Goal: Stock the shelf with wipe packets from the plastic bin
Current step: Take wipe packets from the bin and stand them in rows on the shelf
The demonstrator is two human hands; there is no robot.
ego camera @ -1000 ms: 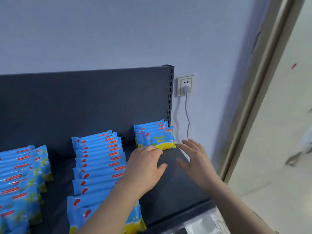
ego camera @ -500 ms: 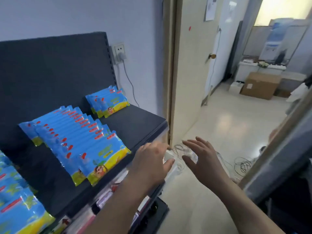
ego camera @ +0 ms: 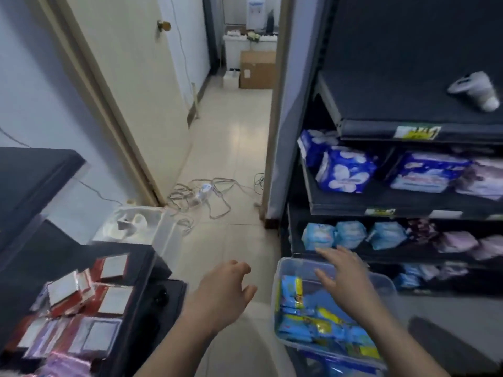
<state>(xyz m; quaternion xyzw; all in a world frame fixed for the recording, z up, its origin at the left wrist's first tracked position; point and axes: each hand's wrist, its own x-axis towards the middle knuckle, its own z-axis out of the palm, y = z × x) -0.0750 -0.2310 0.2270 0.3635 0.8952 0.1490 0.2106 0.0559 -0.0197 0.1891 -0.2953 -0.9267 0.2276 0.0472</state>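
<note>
Gaze now off wipe shelf (ego camera: 32,170), far left. Plastic bin (ego camera: 294,262) near right, stocked with blue wipe packets (ego camera: 307,317). Right hand (ego camera: 345,278) now over bin, fingers spread, empty. Left hand (ego camera: 220,292) beside bin, relaxed, empty.

- pale blue-grey painted wall (ego camera: 32,91) over on the left.
- cream flat-panel door (ego camera: 136,85) standing open, round brass knob (ego camera: 163,24) up high.
- glossy cream tiled floor (ego camera: 234,148) running down the hallway, soft light shining off it.
- loose tangle of grey cables (ego camera: 209,194) lying on the tiles by the door's foot.
- brown cardboard box (ego camera: 257,69) at the far end, white water dispenser (ego camera: 255,12) behind it.
- tall dark metal shelving unit (ego camera: 394,104) on the right, blue-and-white soft packs (ego camera: 344,170) on its middle tier.
</note>
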